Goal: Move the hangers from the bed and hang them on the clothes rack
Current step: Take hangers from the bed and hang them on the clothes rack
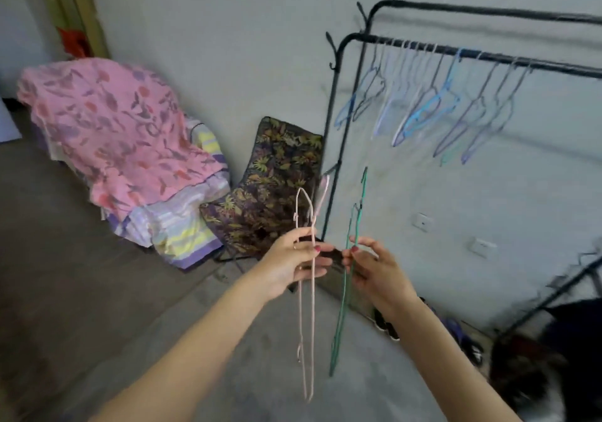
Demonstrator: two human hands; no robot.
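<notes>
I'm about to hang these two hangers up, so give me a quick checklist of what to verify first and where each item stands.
1. Left hand grips thin pink wire hanger: ok.
2. Right hand grips thin green wire hanger: ok.
3. The two hangers hang apart, untangled: ok.
4. Free space on front bar of black metal clothes rack: cannot tell, blurred.
5. Hooks turned toward the bar: cannot tell.

Clothes rack (488,55): right end cut off by frame edge, bars smeared. Hung hangers (433,106): blurred and overlapping, count uncertain. Dark object (534,372), lower right: blurred, cut off, unidentifiable. Shoes (386,324) under rack: partly hidden behind right forearm.
</notes>
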